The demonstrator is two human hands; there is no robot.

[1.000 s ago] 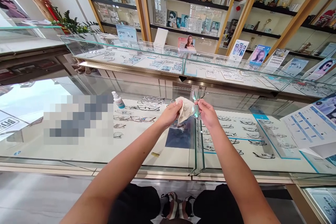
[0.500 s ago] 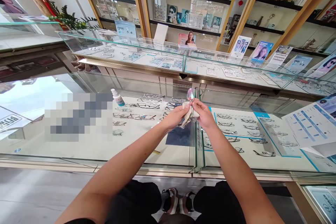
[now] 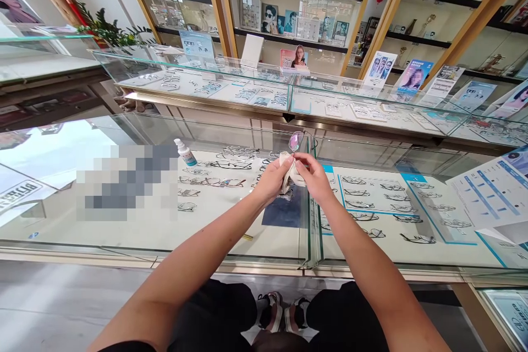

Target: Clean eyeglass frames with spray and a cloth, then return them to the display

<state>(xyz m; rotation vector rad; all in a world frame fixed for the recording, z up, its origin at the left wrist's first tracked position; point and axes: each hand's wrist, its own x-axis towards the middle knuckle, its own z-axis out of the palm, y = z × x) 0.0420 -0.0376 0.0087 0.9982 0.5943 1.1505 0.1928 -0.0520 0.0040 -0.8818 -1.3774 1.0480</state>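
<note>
Cream cloth (image 3: 295, 177) is bunched up between the person's two hands, which are close together, with the left hand (image 3: 271, 180) pinching the cloth and the right hand (image 3: 315, 176) pinching a pair of glasses (image 3: 296, 142) against it. One shiny part of the glasses pokes up above the hands, and the rest is hard to see. They are over the glass counter (image 3: 214, 231), with a white bottle (image 3: 186, 153) off to the left.

Cream cloth (image 3: 293, 176) and pink-and-violet lens (image 3: 296, 142)
</note>
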